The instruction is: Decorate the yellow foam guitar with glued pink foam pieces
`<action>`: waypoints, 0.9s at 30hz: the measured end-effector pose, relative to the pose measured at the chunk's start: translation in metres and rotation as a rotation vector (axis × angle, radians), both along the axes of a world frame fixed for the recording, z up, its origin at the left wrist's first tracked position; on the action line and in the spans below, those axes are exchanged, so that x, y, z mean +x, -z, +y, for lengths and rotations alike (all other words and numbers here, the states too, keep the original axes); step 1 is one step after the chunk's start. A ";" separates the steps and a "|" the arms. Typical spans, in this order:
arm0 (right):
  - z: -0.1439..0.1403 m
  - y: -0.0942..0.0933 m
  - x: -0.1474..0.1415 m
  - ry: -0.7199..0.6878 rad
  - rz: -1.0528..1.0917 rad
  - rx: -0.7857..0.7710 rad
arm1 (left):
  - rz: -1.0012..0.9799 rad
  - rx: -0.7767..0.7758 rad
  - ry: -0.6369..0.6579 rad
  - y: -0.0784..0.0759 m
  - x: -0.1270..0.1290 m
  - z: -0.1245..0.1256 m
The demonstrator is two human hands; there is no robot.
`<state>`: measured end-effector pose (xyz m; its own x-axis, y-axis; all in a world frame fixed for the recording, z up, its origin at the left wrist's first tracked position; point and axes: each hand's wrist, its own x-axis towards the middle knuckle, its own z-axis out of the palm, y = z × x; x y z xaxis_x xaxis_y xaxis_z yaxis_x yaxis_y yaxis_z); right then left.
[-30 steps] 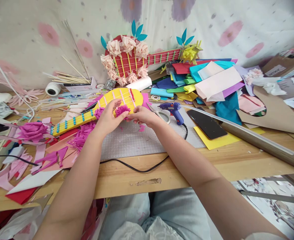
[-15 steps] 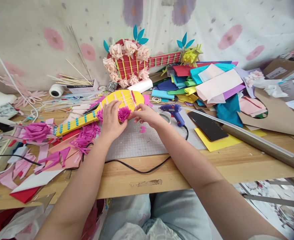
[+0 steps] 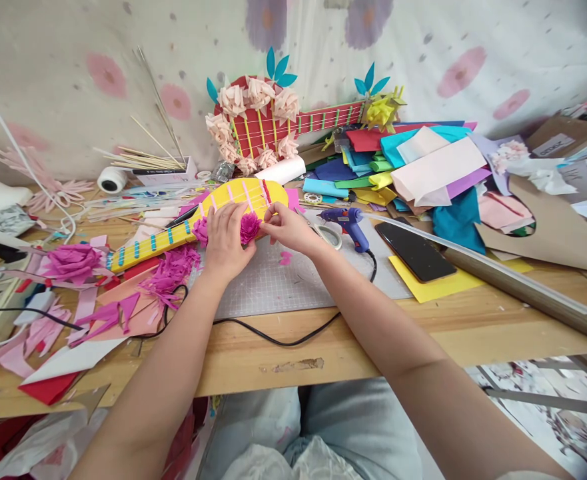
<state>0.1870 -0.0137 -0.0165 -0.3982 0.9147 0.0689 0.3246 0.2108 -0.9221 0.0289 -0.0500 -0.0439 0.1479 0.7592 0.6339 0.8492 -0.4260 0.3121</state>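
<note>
A yellow paper guitar (image 3: 183, 230) with blue frets lies on the wooden table (image 3: 353, 347), its round body over the grey cutting mat (image 3: 293, 283). A magenta crepe-paper flower (image 3: 248, 227) sits on the lower edge of that body. My left hand (image 3: 226, 241) presses flat on the guitar body beside the flower, covering part of it. My right hand (image 3: 288, 229) pinches the flower from the right with its fingertips. A second magenta flower (image 3: 200, 230) peeks out left of my left hand.
A blue glue gun (image 3: 347, 223) with a black cord lies right of my hands, beside scissors (image 3: 323, 232) and a black phone (image 3: 414, 250). Coloured paper sheets (image 3: 413, 167) pile at the back right. A red paper guitar (image 3: 273, 127) leans on the wall. Magenta scraps (image 3: 168, 273) lie left.
Both hands have shifted slightly up onto the guitar body; my left hand has flattened over it while my right hand keeps pinching the flower against its edge.
</note>
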 end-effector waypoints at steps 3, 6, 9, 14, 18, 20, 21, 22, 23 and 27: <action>-0.001 0.000 0.001 -0.009 -0.022 0.052 | -0.012 -0.007 0.020 0.001 0.000 0.001; -0.002 -0.001 0.002 -0.013 -0.008 0.051 | -0.013 0.001 0.031 0.002 -0.001 0.003; -0.002 0.000 0.002 -0.015 0.009 0.060 | -0.011 0.009 0.035 0.003 -0.002 0.004; 0.001 0.002 0.000 -0.012 0.045 0.039 | -0.032 -0.001 0.021 0.004 -0.003 0.002; 0.005 0.001 0.010 0.034 0.048 0.091 | -0.065 0.057 0.021 0.001 -0.005 -0.008; 0.005 0.001 0.022 0.053 0.027 0.111 | -0.113 0.114 -0.005 -0.001 -0.006 -0.016; 0.003 0.001 0.030 0.058 0.012 0.114 | -0.135 0.140 -0.029 -0.001 -0.005 -0.019; 0.001 0.003 0.039 0.069 -0.008 0.116 | -0.147 0.157 -0.051 -0.002 -0.004 -0.023; -0.002 0.004 0.049 0.073 -0.034 0.114 | -0.146 0.163 -0.055 -0.002 -0.001 -0.025; -0.015 0.011 0.089 -0.008 -0.196 0.085 | 0.004 0.010 0.195 0.005 0.023 -0.029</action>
